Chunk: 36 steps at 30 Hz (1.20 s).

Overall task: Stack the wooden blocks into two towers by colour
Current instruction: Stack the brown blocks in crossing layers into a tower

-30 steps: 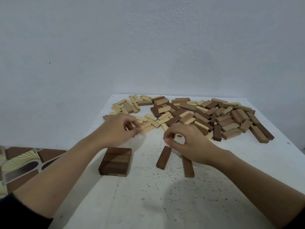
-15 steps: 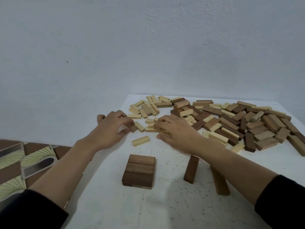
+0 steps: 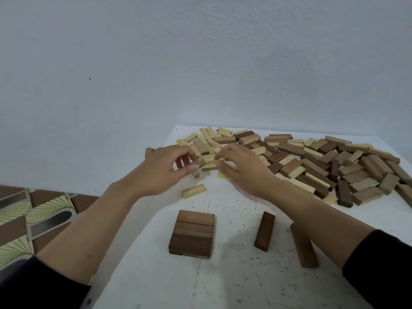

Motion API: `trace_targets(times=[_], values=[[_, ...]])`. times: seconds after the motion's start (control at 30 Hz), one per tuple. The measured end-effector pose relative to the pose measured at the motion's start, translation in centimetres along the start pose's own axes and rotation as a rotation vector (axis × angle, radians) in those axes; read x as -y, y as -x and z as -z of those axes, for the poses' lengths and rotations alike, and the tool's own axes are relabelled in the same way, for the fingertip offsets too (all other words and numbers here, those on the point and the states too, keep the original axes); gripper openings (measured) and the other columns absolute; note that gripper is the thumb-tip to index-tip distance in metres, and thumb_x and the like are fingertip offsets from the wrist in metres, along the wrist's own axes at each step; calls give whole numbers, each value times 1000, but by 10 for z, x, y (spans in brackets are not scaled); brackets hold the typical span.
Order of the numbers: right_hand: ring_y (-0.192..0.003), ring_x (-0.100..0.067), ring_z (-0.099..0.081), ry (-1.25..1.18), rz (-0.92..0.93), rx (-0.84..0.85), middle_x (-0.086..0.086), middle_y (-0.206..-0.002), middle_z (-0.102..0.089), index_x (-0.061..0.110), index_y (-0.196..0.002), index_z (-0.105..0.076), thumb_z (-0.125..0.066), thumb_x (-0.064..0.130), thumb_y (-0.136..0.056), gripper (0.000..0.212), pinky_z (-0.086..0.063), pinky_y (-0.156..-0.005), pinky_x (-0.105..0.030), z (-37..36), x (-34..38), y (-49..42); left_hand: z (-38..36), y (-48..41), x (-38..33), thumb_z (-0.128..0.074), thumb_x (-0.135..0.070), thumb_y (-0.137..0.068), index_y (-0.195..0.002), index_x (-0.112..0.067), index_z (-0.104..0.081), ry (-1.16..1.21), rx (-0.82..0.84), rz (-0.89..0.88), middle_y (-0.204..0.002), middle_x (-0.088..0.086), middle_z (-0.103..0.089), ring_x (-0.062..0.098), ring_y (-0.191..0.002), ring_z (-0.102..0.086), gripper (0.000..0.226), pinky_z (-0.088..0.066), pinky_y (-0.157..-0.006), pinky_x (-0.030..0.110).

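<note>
A low dark brown stack [image 3: 192,235] of two layers stands on the white table [image 3: 156,275] near me. Two loose dark blocks lie to its right, one [image 3: 264,230] upright-angled and one [image 3: 304,248] half under my right forearm. A jumbled pile of light and dark blocks [image 3: 312,161] spreads across the far side. My left hand [image 3: 166,168] pinches a small brown block [image 3: 200,162] at the pile's near left edge. Beside it, my right hand [image 3: 240,166] curls its fingers round a light block [image 3: 221,175]. A single light block [image 3: 193,191] lies apart, below my hands.
The table's left edge runs diagonally by my left forearm; beyond it lies a patterned floor [image 3: 26,219]. A plain pale wall [image 3: 200,63] stands behind the table. Bare tabletop shows in front of the stack.
Both hands have moved from the near table up to the pile's left edge. My left hand now holds a brown block and my right has closed on a light one.
</note>
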State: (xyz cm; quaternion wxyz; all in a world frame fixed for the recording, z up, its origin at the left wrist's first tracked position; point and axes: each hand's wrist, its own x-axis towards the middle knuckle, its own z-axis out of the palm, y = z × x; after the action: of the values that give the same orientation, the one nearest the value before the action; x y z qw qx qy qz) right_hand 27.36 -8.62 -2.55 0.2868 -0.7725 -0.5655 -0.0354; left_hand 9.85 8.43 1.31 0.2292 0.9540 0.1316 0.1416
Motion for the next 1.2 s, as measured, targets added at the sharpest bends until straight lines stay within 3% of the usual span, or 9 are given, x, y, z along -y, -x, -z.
trace_targets(times=[0.07,0.13,0.23,0.47,0.57,0.67,0.83,1.0,1.2], values=[[-97,4,-54,-105,-53,-56,11,-108,-64,19,-111,-71,-58,20,-101,17,-39,-88,-15,11,2,7,-2,0,-16,-66,-55,-90,-97,-37,-69,68,-1,5,-88,-20,-69,0,-88,-63,20,-45,-91,42],[-92,5,-57,-146,-91,-83,11,-100,-68,17,-105,-74,-62,13,-98,14,-39,-81,-8,27,3,20,-6,1,-34,-70,-56,-87,-95,-34,-71,79,22,-9,-82,-17,-68,0,-82,-64,23,-47,-81,31],[-88,-4,-62,-147,-111,-47,12,-92,-69,17,-97,-75,-66,12,-95,11,-50,-79,-20,49,5,49,-18,3,-62,-72,-53,-87,-103,-31,-70,48,104,-30,-82,-14,-69,2,-78,-64,27,-48,-70,21],[-94,-3,-57,-16,-217,104,18,-99,-65,29,-106,-70,-59,35,-99,15,-50,-83,-28,82,8,119,-49,3,-113,-67,-53,-93,-109,-32,-63,-177,295,-98,-87,-13,-63,8,-84,-56,27,-50,-76,33],[-93,-2,-55,16,-284,231,20,-105,-61,36,-118,-63,-47,60,-95,37,-51,-84,-31,94,10,138,-59,4,-125,-70,-50,-91,-108,-31,-64,-247,364,-87,-91,-14,-52,13,-91,-55,27,-44,-73,29],[-102,1,-51,42,-301,413,24,-120,-53,43,-137,-51,-37,78,-82,66,-48,-89,-26,102,8,153,-60,6,-133,-66,-50,-94,-114,-26,-65,-266,410,-59,-96,-9,-54,11,-90,-54,32,-41,-72,26],[-122,6,-35,40,-287,577,34,-135,-31,48,-151,-30,-62,82,-68,95,-33,-104,-22,110,3,168,-48,15,-140,-62,-53,-96,-136,-28,-61,-192,502,-31,-101,-14,-63,4,-91,-59,48,-44,-74,21],[-110,9,-43,36,-253,463,31,-124,-45,40,-145,-47,-71,74,-67,88,-39,-86,-11,104,2,167,-46,22,-143,-84,-57,-75,-155,-38,-32,-249,673,-77,-121,-14,-61,4,-105,-58,98,-50,-94,28],[-95,0,-50,20,-237,384,22,-114,-53,37,-134,-56,-76,73,-65,80,-49,-79,-18,93,4,159,-62,17,-145,-89,-58,-66,-135,-31,-56,-224,538,-110,-99,-14,-64,2,-90,-59,80,-47,-73,23]])
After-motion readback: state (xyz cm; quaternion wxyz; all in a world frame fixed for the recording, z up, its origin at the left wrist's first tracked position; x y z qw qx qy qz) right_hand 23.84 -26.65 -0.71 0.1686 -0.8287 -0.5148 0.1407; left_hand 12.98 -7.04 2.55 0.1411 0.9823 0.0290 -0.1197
